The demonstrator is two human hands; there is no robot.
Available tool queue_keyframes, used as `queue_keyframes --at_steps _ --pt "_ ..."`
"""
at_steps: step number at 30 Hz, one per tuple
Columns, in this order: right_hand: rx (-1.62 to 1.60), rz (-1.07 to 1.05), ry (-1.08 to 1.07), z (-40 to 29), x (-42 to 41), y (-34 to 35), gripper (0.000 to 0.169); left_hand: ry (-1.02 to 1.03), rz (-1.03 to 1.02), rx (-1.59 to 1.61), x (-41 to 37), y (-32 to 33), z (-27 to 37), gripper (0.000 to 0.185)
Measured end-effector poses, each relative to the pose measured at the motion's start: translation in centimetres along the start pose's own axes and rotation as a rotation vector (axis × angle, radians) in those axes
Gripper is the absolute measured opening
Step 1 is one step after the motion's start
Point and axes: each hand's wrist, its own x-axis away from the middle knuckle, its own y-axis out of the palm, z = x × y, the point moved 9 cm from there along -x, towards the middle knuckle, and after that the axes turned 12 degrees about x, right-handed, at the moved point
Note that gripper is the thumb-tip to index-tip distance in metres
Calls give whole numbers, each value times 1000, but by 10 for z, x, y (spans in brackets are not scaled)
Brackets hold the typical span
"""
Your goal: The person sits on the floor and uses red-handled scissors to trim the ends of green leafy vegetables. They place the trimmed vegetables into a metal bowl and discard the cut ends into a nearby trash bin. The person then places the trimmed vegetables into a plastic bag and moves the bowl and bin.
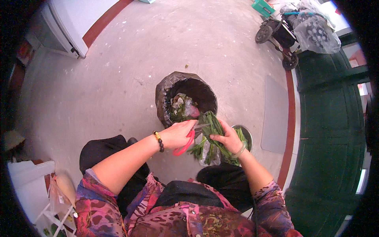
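My left hand (176, 134) holds red-handled scissors (189, 145), and their blades touch a bunch of leafy greens (213, 126). Gripping that bunch, with its leaves towards the bin, is my right hand (229, 139). Just beyond both hands stands a waste bin lined with a black bag (164, 89), holding leaf scraps and crumpled plastic. Below the bunch, more greens (197, 149) lie on a clear plastic bag (205, 158) on the floor. A metal bowl (250, 136) with green stalks sits right of my right hand, partly hidden by it.
At the upper right stands a wheeled cart (281, 38) with a plastic-covered load. A grey mat (275, 115) lies by the right wall, near dark green doors (328, 118). A white rack (59, 220) is at the lower left. An open door (63, 32) is at the upper left.
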Motion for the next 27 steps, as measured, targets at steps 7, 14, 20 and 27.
queue_keyframes --at_steps 7,14,20,27 --pt "361 15 19 -9 0 4 57 3 54 -55 2 4 -5 39" --pt "475 59 -30 -8 1 2 58 -31 41 -119 1 7 -7 29" --pt "580 28 -19 -19 0 0 54 -95 -13 -188 3 11 -15 25" --pt "655 -60 -9 -11 -12 -6 52 -106 -40 -110 -3 15 -24 25"
